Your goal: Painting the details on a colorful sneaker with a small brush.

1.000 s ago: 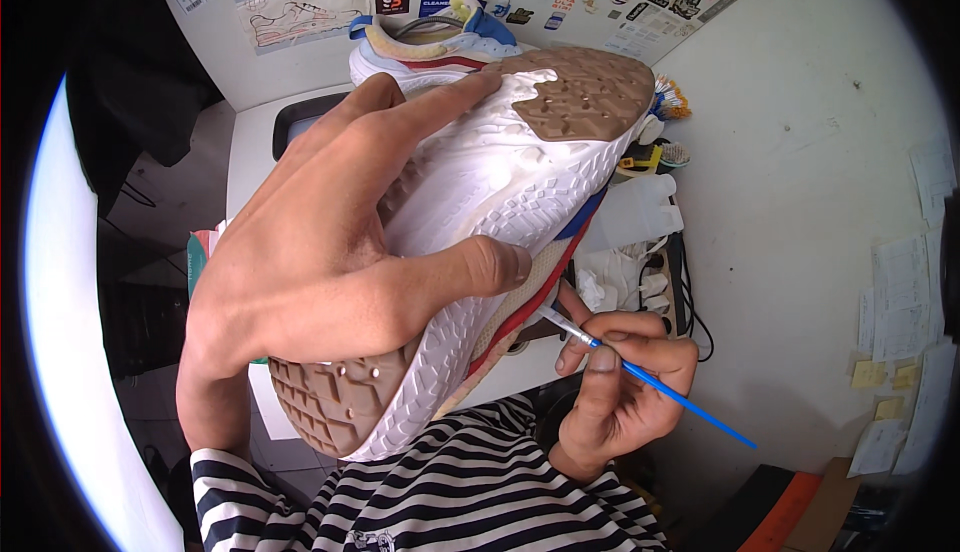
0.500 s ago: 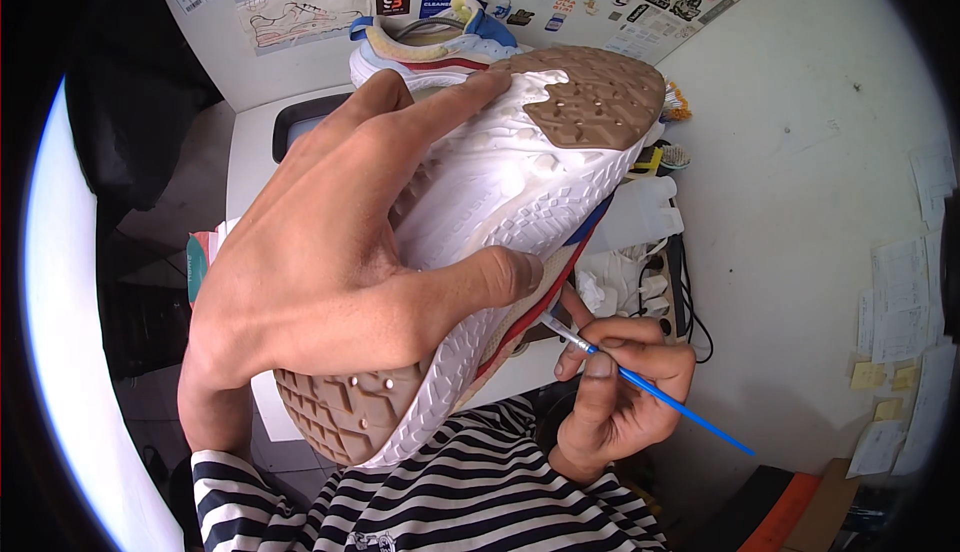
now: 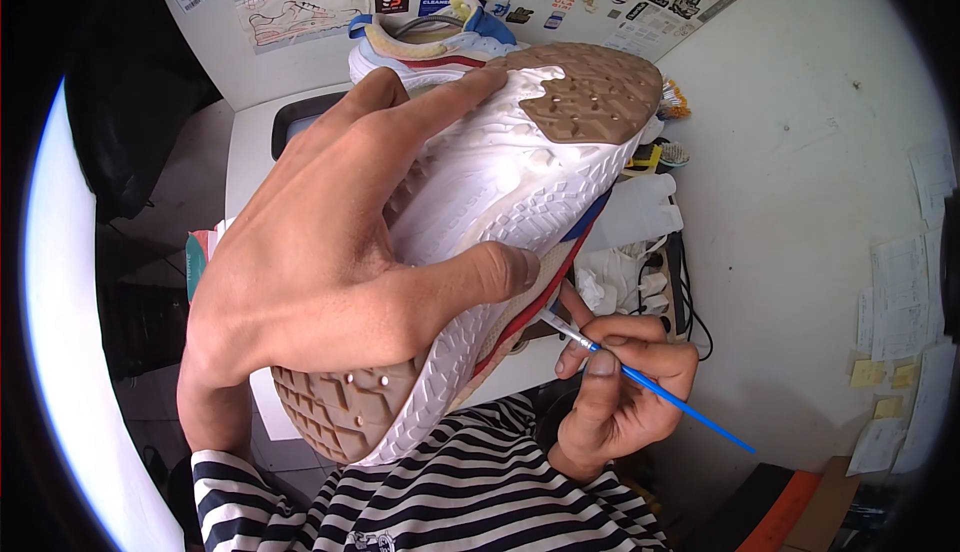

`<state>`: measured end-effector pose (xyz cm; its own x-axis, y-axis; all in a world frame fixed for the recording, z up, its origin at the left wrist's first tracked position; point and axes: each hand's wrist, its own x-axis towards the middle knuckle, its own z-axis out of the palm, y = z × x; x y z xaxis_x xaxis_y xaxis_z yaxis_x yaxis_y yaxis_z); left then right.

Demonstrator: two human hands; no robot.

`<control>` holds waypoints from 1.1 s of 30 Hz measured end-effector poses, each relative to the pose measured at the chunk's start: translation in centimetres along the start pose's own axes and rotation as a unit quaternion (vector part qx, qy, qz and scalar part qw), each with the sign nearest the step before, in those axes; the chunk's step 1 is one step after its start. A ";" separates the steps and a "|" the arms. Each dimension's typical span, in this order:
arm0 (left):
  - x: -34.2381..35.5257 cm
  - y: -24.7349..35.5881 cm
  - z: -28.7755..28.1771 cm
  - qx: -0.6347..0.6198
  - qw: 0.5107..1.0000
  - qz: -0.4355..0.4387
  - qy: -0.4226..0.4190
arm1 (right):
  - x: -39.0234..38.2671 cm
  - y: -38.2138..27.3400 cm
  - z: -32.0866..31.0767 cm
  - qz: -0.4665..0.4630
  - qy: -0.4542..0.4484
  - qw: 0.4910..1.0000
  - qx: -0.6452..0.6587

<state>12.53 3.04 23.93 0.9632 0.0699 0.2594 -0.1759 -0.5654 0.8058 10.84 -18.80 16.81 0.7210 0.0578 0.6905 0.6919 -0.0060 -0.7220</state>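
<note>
A sneaker (image 3: 470,192) with a white midsole and brown rubber tread is held tilted, its sole turned up toward me. My left hand (image 3: 330,222) grips it across the sole, the thumb on the near sidewall and the fingers over the far edge. Between the thumb and fingers of my right hand (image 3: 625,387) is a thin blue-handled paintbrush (image 3: 660,394). Its pale bristles point at the red and beige side of the upper; I cannot tell whether they touch it. Most of the upper is hidden beneath the sole.
Behind stands a second sneaker (image 3: 430,47) with blue and red trim. A dark-rimmed tray (image 3: 295,117) sits at the back left of the white table (image 3: 255,177). Right of the held shoe lie a scrub brush (image 3: 675,154), a translucent plastic piece (image 3: 640,207) and white plugs with cables (image 3: 650,287).
The held sneaker has shifted very slightly left and tilted a touch. The right hand with the paintbrush stays nearly in place.
</note>
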 end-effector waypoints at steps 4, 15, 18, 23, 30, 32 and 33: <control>-0.1 0.2 -0.2 0.005 1.000 -0.002 -0.005 | -0.1 0.0 0.1 -0.007 -0.005 1.000 -0.017; 0.3 0.4 -0.6 0.003 0.998 -0.059 -0.035 | 0.0 0.1 -0.1 -0.002 -0.011 1.000 -0.002; 0.5 0.5 -0.9 -0.009 0.993 -0.110 -0.038 | 0.0 0.1 0.0 -0.006 0.002 1.000 0.018; 1.4 -1.4 -0.7 -0.071 0.987 -0.104 -0.102 | 0.0 0.0 -0.1 -0.019 -0.017 1.000 -0.015; 1.8 -2.1 -1.2 -0.100 0.975 -0.142 -0.138 | -0.1 0.0 0.1 -0.037 -0.040 0.998 -0.021; 1.8 -2.1 -1.2 -0.125 0.971 -0.149 -0.140 | -0.1 0.1 0.2 -0.037 -0.037 0.998 -0.022; 1.8 -2.2 -1.1 -0.125 0.970 -0.150 -0.142 | 0.0 0.2 0.1 -0.040 -0.037 0.998 -0.024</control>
<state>14.41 5.36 23.19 0.9896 -0.0478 -0.1354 0.1119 -0.3348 0.9356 10.93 -18.67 16.66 0.6603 0.1334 0.7391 0.7490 -0.0453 -0.6610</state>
